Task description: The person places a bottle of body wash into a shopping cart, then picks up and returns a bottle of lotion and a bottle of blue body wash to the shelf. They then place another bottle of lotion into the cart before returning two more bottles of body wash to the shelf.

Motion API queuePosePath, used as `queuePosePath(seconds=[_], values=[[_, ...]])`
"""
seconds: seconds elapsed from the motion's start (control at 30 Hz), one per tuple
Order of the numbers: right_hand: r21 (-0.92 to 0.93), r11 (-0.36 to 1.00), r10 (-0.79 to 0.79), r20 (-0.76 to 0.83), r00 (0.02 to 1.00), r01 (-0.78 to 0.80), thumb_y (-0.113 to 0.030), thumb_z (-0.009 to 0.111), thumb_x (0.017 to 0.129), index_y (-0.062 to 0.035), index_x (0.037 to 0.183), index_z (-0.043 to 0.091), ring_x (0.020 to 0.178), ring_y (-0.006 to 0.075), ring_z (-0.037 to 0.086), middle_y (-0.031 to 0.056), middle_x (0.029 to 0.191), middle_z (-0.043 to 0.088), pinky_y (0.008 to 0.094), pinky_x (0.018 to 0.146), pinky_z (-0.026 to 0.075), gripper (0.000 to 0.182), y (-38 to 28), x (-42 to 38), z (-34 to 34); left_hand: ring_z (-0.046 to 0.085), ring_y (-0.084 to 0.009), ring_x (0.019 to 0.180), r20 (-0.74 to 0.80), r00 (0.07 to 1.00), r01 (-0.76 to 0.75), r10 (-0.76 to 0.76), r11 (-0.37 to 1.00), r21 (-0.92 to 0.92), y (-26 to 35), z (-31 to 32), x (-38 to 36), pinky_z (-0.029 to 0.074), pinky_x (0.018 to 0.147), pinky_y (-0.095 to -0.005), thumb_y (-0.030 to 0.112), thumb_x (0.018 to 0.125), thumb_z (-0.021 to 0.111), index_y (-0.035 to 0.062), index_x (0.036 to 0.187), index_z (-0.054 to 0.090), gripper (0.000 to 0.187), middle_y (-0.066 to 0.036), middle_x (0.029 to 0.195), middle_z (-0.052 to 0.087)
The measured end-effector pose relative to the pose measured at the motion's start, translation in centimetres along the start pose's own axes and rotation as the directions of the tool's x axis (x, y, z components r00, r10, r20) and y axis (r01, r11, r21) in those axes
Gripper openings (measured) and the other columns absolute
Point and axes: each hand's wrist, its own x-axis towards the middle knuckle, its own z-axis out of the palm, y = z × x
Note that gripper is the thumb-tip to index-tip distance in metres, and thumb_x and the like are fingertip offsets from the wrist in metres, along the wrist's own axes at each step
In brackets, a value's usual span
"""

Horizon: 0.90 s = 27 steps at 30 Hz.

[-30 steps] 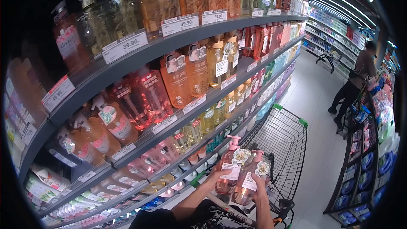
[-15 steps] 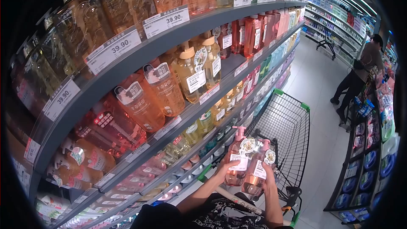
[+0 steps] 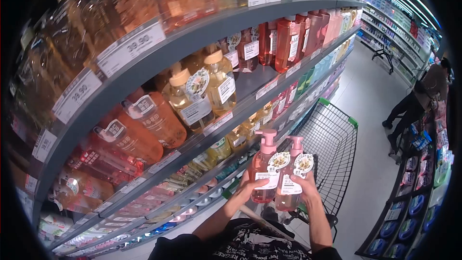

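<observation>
Two clear bottles with pink liquid, pink pump tops and round flower tags are held upright side by side. My left hand (image 3: 246,188) is wrapped round the left pink bottle (image 3: 263,163), its thumb on the white label. The right pink bottle (image 3: 288,203) is in my right hand (image 3: 307,187), thumb across its label. Both bottles are close together above the cart handle. On the shelf to the left stand yellow bottles (image 3: 222,79) with cream pumps and similar round tags, and orange bottles (image 3: 156,120).
A wire shopping cart (image 3: 332,132) with green corners stands just beyond the bottles. Long grey shelves (image 3: 240,17) of bottles and price tags run along the left. A person (image 3: 423,91) bends over a display at the right. Another rack (image 3: 383,54) stands farther down the aisle.
Both bottles have risen slightly, and their labels now face me more squarely. The view has shifted along the shelf. The person at the right now leans further over the display.
</observation>
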Motion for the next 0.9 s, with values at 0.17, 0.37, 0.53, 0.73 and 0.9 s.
queuePosePath(seconds=[0.17,0.37,0.53,0.73,0.9], values=[[-0.056,0.971,-0.216,0.209,0.954,0.232,-0.007,0.085,0.061,0.0028,0.128,0.047,0.103,0.0179,0.061,0.0097,0.115,0.061,0.0338,0.093,0.049,0.078,-8.9,6.0,2.1,0.044,-0.0213,0.127,0.041,0.955,-0.296,0.294,0.929,0.221,5.8,3.4,4.9,0.038,0.105,-0.0373,0.001,0.068,0.077,0.0029,0.145,0.024,0.094,-0.01,0.139,0.04],[-0.024,0.789,-0.532,0.471,0.703,0.614,-0.018,0.091,0.054,0.0035,0.134,0.044,0.112,0.0164,0.055,0.0088,0.122,0.058,0.0323,0.098,0.043,0.095,-19.0,13.8,6.7,0.049,-0.0208,0.12,-0.009,0.858,-0.445,0.514,0.751,0.488,14.9,9.0,9.1,0.043,0.1,-0.0368,0.003,0.067,0.082,0.0002,0.142,0.026,0.093,-0.011,0.133,0.045],[0.109,0.746,-0.595,0.553,0.583,0.657,-0.018,0.092,0.054,0.0029,0.137,0.043,0.116,0.0175,0.053,0.0086,0.127,0.055,0.0322,0.1,0.042,0.099,-23.1,19.0,8.9,0.056,-0.0212,0.112,0.17,0.607,-0.521,0.777,0.227,0.823,18.1,11.2,12.6,0.048,0.094,-0.034,0.006,0.069,0.083,-0.0027,0.133,0.035,0.081,-0.013,0.123,0.052],[0.239,0.777,-0.578,0.64,0.507,0.583,0.005,0.083,0.06,-0.0014,0.138,0.043,0.121,0.0154,0.051,0.0051,0.132,0.052,0.0312,0.1,0.046,0.087,-22.4,24.8,11.0,0.053,-0.022,0.116,-0.013,0.52,-0.504,0.854,0.319,0.803,17.4,10.5,16.4,0.041,0.101,-0.0342,0.007,0.076,0.079,-0.0019,0.135,0.035,0.074,-0.013,0.128,0.05],[0.088,0.714,-0.565,0.659,0.497,0.695,0.017,0.077,0.056,-0.0033,0.135,0.042,0.115,0.0129,0.053,0.001,0.123,0.056,0.027,0.095,0.049,0.089,-21.0,28.8,12.1,0.045,-0.0235,0.124,-0.038,0.439,-0.494,0.898,0.277,0.824,16.2,8.2,18.6,0.034,0.106,-0.0357,0.013,0.078,0.077,-0.0001,0.143,0.026,0.083,-0.015,0.134,0.043]])
